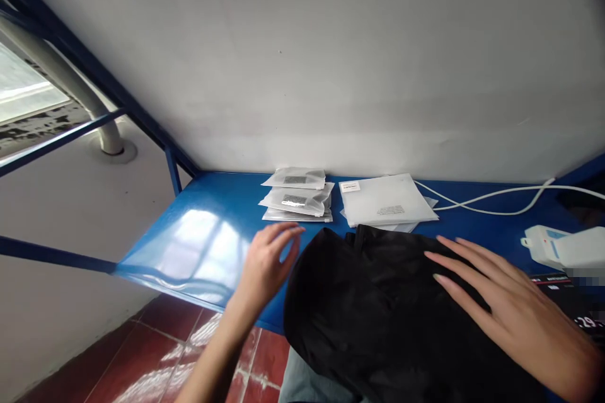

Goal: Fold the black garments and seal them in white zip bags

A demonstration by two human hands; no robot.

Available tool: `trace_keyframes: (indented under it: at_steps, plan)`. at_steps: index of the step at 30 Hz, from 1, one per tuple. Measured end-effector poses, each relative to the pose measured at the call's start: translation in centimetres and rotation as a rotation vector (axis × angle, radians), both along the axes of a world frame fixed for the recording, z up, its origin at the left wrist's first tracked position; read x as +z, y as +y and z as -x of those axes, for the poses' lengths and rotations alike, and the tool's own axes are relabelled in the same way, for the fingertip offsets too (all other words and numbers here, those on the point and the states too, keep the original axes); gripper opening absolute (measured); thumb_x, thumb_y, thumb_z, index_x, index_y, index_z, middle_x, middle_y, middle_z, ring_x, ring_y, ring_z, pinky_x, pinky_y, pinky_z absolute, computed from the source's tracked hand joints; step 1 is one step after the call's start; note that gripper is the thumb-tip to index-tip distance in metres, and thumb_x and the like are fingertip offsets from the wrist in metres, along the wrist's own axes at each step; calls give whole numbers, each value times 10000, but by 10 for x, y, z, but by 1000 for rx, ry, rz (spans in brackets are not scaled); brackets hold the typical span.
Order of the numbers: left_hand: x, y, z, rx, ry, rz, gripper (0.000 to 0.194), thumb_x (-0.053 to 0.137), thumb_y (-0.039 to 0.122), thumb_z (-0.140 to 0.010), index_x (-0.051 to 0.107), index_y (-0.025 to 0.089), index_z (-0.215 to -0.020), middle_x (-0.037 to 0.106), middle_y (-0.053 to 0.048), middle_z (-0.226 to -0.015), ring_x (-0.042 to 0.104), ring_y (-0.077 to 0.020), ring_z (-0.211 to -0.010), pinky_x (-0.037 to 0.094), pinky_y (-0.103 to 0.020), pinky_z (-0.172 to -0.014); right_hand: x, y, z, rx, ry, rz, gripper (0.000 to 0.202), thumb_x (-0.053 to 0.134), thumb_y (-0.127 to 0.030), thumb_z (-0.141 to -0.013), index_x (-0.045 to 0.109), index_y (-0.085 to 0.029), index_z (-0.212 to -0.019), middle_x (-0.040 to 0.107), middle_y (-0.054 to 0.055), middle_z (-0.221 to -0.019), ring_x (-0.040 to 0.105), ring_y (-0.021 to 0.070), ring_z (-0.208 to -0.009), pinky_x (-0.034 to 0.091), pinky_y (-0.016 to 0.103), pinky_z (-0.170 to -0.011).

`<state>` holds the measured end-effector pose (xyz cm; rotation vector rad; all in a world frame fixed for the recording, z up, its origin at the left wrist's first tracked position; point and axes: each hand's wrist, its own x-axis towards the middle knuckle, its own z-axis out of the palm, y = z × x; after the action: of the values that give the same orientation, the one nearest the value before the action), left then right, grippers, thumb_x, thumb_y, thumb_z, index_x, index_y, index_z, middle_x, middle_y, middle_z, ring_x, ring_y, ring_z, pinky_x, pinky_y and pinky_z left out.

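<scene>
A black fabric bag lies slumped over the front of the blue table and reaches down toward my lap. My right hand rests on its right side, fingers stretched out and slightly spread. Just off the bag's upper left edge, my left hand hovers with loosely bent fingers and a gap between thumb and forefinger; I see nothing in it. Beyond that hand is a stack of frosted zip pouches with dark contents. A larger flat white zip pouch lies behind the bag, on top of another one.
The blue tabletop ends at a pale wall. White cables run along the back right. A white plastic device and a dark box with printing sit at the right. Blue frame bars stand left, above red floor tiles.
</scene>
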<state>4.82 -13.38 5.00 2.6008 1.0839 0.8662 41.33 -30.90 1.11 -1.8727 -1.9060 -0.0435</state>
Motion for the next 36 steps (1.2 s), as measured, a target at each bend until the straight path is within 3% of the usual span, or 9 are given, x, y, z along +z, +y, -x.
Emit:
trace_keyframes:
  at_steps: [4,9,15,20,24,27,29,32,36]
  plan:
    - [21,93,16,58,-22,13,261,486,215,-1034,690,234,-1195,705,-72,-1253,662,-206,-1184,530,-344,-1018,48,100,37,228,48,92,383,472,-448,-1051,645,-356,-1380,655,-8,-1445,635,261,-1310,536,436,-1101]
    - [3,195,19,216,508,157,638,539,6,-864,558,229,-1461,671,-108,-1371,641,-244,-1246,501,-348,-1058,42,240,88,346,-24,123,537,518,-289,-1007,500,-289,-1543,531,27,-1575,555,276,-1404,543,402,-1070]
    - [-33,212,17,183,570,136,705,417,31,-947,345,236,-1618,656,-132,-1413,616,-288,-1301,523,-396,-1036,4,294,96,303,-157,257,583,532,-165,-952,538,-310,-1517,685,23,-1408,735,274,-1133,601,341,-858]
    - [-6,211,23,125,559,102,810,373,1,-929,220,329,-1654,357,-77,-1680,556,-273,-1394,530,-389,-1052,26,295,94,216,-173,162,491,543,-163,-956,658,-351,-1394,721,-11,-1345,732,264,-1148,591,343,-881]
    - [53,169,19,32,389,-20,923,335,-69,-853,160,336,-1664,234,-34,-1727,538,-246,-1414,527,-378,-1077,76,250,82,187,-85,-108,495,497,-116,-968,677,-342,-1370,710,-33,-1362,692,239,-1235,584,369,-977]
    - [70,92,3,-47,271,-163,968,322,-89,-843,145,405,-1657,112,20,-1752,406,-275,-1511,476,-447,-1149,90,158,61,314,-13,-365,603,479,-18,-931,642,-346,-1409,671,-54,-1421,614,208,-1346,489,408,-1159]
    - [55,32,-10,-155,307,-174,941,383,-53,-879,201,486,-1628,29,72,-1754,247,-317,-1582,383,-513,-1223,75,83,46,322,-16,-357,695,468,25,-901,586,-369,-1461,623,-54,-1479,578,212,-1386,451,449,-1205]
    - [4,-33,-25,-327,532,-1,962,490,1,-868,190,531,-1613,66,68,-1752,210,-327,-1592,385,-532,-1217,25,-8,33,267,-37,-132,689,476,13,-902,582,-368,-1466,626,-41,-1479,632,191,-1325,533,369,-1134]
    - [-38,-60,-33,-292,535,77,1000,449,-78,-779,317,495,-1588,235,13,-1726,247,-324,-1582,371,-597,-1202,-24,-54,26,137,58,-59,485,545,-88,-971,657,-304,-1391,683,18,-1413,691,210,-1245,594,349,-1059]
